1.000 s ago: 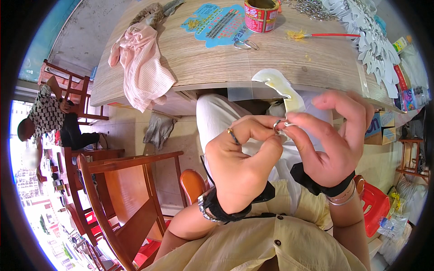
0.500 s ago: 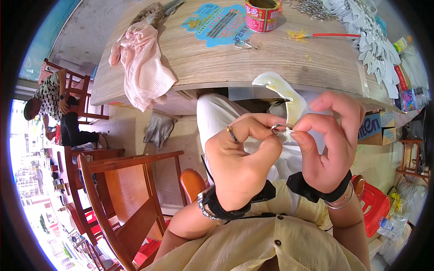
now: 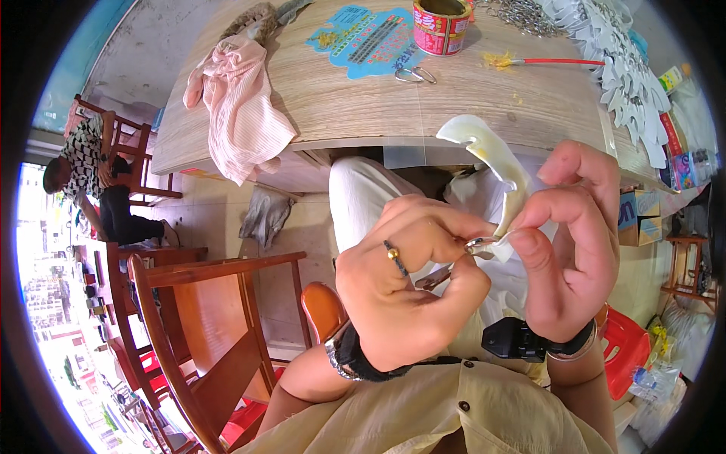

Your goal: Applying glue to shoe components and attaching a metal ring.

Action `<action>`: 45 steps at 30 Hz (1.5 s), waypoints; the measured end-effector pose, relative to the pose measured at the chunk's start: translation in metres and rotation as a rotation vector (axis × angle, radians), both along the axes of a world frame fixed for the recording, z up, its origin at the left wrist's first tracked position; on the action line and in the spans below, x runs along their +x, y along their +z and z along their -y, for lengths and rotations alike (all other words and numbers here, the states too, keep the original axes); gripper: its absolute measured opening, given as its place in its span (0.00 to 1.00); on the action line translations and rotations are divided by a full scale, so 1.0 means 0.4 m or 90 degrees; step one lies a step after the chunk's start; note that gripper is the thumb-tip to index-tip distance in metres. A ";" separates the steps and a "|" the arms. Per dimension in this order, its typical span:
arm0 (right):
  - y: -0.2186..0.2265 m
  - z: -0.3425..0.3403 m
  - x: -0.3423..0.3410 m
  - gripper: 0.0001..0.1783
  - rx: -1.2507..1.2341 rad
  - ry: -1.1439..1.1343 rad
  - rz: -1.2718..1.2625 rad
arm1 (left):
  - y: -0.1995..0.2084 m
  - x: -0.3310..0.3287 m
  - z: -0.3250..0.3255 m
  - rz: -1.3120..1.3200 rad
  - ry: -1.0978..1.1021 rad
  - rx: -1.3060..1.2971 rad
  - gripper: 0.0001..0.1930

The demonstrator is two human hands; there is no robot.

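Observation:
Over my lap, my left hand (image 3: 408,284) pinches a small silver metal ring (image 3: 479,244) between thumb and forefinger. My right hand (image 3: 567,242) grips the lower end of a glossy, cream-white curved piece (image 3: 495,163), thin and notched along one side, which stands up above my fingers. The ring meets that lower end between my two hands; whether it passes through the piece is hidden by my fingertips. Two more silver rings (image 3: 416,74) lie on the wooden table (image 3: 348,113) ahead.
On the table are a red tin (image 3: 441,32), a red-handled brush (image 3: 544,60), a blue printed sheet (image 3: 363,38) and a pink cloth (image 3: 240,106). White pieces (image 3: 624,76) with metal rings pile up at right. A wooden chair (image 3: 219,318) stands left; a person (image 3: 87,163) sits beyond.
My hands have shifted slightly right and turned. The curved piece moved right with my right hand, and the ring now sits lower, more covered by my fingers.

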State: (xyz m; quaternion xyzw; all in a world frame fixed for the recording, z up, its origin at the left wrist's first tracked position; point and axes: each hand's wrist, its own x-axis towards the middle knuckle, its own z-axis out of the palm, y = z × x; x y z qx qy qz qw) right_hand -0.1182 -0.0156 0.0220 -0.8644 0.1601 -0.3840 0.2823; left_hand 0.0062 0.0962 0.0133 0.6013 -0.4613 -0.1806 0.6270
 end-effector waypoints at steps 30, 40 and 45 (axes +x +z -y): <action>-0.007 0.055 -0.013 0.16 -0.097 0.046 -0.118 | -0.002 0.015 0.018 -0.111 -0.113 0.015 0.08; 0.001 0.099 -0.053 0.09 -0.195 -0.023 -0.146 | 0.036 -0.007 0.091 -0.106 -0.117 0.138 0.04; 0.003 0.142 -0.080 0.06 -0.168 -0.083 -0.074 | 0.063 -0.008 0.177 -0.102 -0.207 0.186 0.04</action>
